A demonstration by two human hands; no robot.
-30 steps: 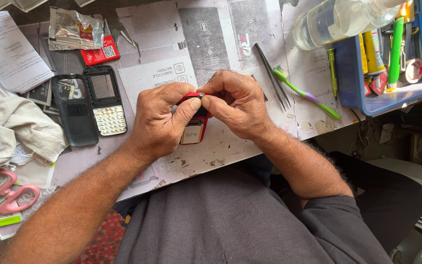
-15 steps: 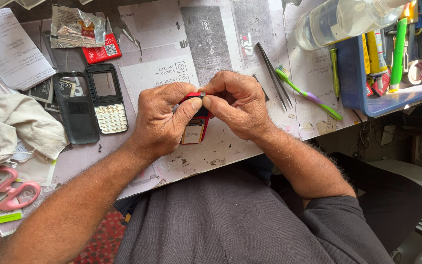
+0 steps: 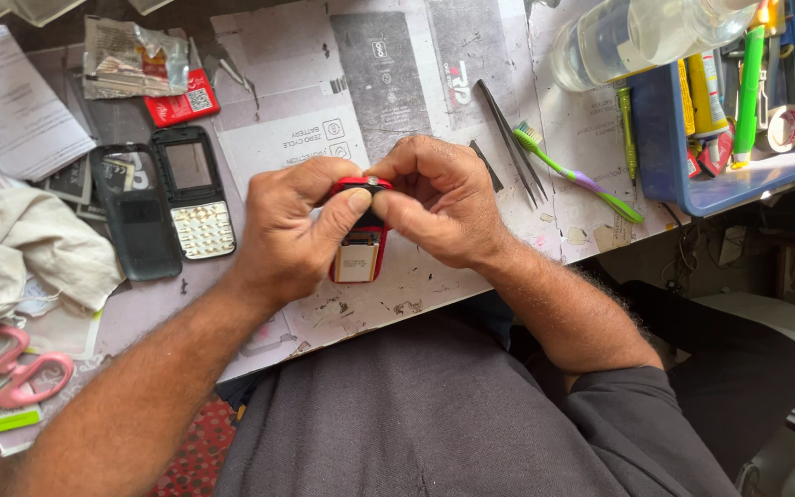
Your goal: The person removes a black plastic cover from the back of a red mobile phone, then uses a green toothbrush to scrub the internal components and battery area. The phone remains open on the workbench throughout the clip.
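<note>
Both hands, left hand (image 3: pixel 292 230) and right hand (image 3: pixel 439 202), fingers clamped on red phone (image 3: pixel 359 248); crinkled foil packet (image 3: pixel 135 60) top-left on paper-covered bench (image 3: pixel 397 83).

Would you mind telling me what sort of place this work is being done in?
Most likely a small phone repair bench. Both hands grip an opened red phone, a dismantled keypad phone lies to the left, and tweezers and a blue tool tray lie on the paper-covered worktop.

Red phone (image 3: pixel 358 247), back apparently open.
</note>
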